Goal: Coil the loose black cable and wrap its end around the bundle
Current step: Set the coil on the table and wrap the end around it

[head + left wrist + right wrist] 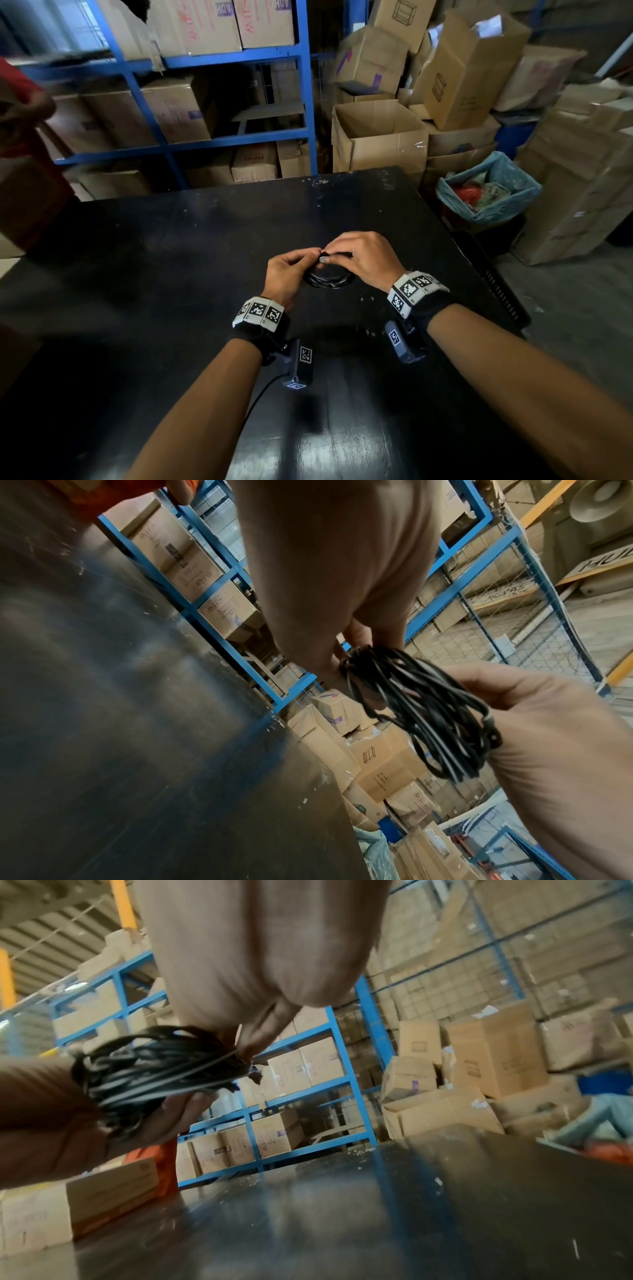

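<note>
1. A black desk (171, 274) with pale scuffs spreads beneath the hands.
2. Beyond the hands, blue shelving (303, 102) holds cardboard boxes (178, 113).
3. Ahead and to the right stands an open carton (380, 137), with more cartons heaped behind it.
4. Further right, a bin lined with a blue bag (493, 192) holds rubbish.

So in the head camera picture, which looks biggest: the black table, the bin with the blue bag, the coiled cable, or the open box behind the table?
As they appear in the head view:
1. Black table, by far the largest.
2. Open cardboard box.
3. Bin with the blue bag; it looks close to the box, so that order is unsure.
4. Coiled cable, smallest, partly hidden by the hands.
</note>
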